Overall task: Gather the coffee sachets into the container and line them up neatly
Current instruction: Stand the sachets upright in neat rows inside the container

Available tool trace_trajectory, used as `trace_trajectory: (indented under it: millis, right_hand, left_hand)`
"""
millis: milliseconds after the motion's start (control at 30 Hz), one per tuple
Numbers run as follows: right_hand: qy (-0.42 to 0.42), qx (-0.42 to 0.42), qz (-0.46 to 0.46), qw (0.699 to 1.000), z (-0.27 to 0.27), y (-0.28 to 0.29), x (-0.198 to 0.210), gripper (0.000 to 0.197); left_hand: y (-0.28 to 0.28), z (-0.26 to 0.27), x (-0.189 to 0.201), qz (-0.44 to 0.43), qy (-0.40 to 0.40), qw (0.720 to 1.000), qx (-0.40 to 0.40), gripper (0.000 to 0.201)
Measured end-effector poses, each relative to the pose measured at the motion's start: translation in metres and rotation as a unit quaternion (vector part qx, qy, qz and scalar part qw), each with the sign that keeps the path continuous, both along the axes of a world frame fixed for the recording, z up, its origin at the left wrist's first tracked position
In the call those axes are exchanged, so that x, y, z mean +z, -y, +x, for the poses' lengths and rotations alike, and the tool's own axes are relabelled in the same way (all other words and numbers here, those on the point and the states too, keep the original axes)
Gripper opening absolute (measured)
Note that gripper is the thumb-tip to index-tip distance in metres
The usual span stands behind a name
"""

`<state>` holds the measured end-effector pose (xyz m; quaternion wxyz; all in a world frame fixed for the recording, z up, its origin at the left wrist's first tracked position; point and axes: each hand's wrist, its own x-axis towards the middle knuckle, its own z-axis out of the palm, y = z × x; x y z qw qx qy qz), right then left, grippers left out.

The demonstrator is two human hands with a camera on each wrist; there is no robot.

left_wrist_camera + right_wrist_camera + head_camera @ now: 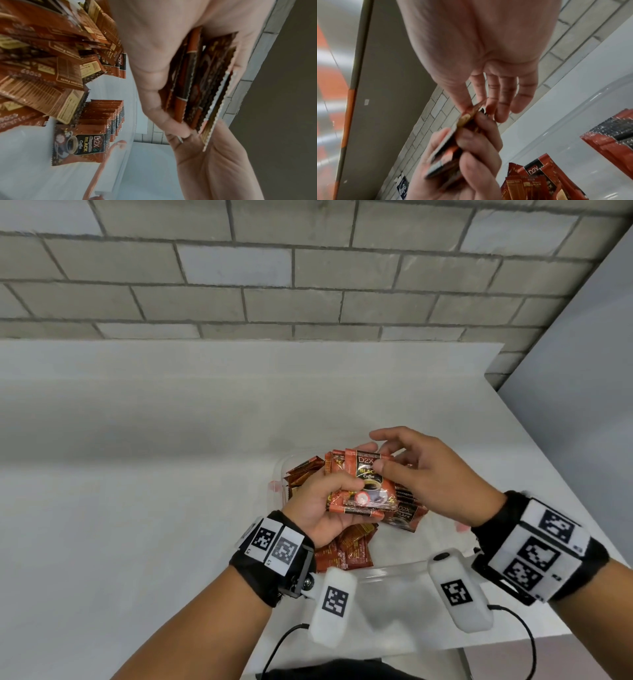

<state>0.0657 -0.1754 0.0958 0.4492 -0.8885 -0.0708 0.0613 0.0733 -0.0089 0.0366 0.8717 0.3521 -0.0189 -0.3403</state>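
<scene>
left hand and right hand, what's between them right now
A fanned stack of coffee sachets: the left hand grips its lower end, the right hand pinches the top sachet's upper corner. The head view shows it best.

Left hand [325, 505] palm-up, fingers and thumb curled round a stack of sachets [364, 482]. Right hand [428, 474] above it, thumb and forefinger pinching the stack's top edge (other fingers loosely extended). Both wrists raised.
</scene>
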Motion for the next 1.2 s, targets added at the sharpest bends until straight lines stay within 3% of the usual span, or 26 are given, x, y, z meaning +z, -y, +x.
trace_trajectory:
  millis: [167, 300, 367, 567, 667, 767, 900, 1200]
  right_hand:
    - [-0.012, 0.023, -0.012, 1.000, 0.003, 0.012, 0.010, 0.029]
    - [-0.043, 0.020, -0.022, 0.999, 0.005, 0.033, 0.015, 0.010]
    - [-0.053, 0.024, -0.083, 0.995, 0.004, 0.046, 0.009, 0.009]
    - [-0.079, 0.063, -0.335, 0.937, -0.006, 0.052, -0.029, 0.016]
    - [-0.079, 0.075, -0.399, 0.910, -0.003, 0.049, -0.043, 0.024]
    - [-0.072, 0.086, -0.461, 0.880, 0.001, 0.047, -0.050, 0.017]
    - [-0.045, 0.106, -0.515, 0.849, 0.005, 0.046, -0.055, 0.017]
    - [-0.031, 0.127, -0.562, 0.817, 0.008, 0.037, -0.058, 0.010]
  left_hand:
    - [0.003, -0.002, 0.000, 0.034, 0.016, 0.999, 0.009, 0.034]
    - [0.002, 0.004, -0.002, 0.050, -0.014, 0.994, 0.099, 0.044]
    - [0.000, 0.008, -0.004, 0.047, -0.036, 0.990, 0.128, 0.045]
    - [-0.006, 0.011, -0.005, 0.033, -0.042, 0.989, 0.140, 0.041]
    - [-0.007, 0.011, -0.005, 0.032, -0.041, 0.989, 0.138, 0.040]
    - [-0.007, 0.010, -0.005, 0.029, -0.041, 0.989, 0.136, 0.042]
    - [-0.009, 0.009, -0.005, 0.025, -0.038, 0.990, 0.132, 0.037]
    - [-0.010, 0.007, -0.005, 0.040, -0.034, 0.990, 0.134, 0.037]
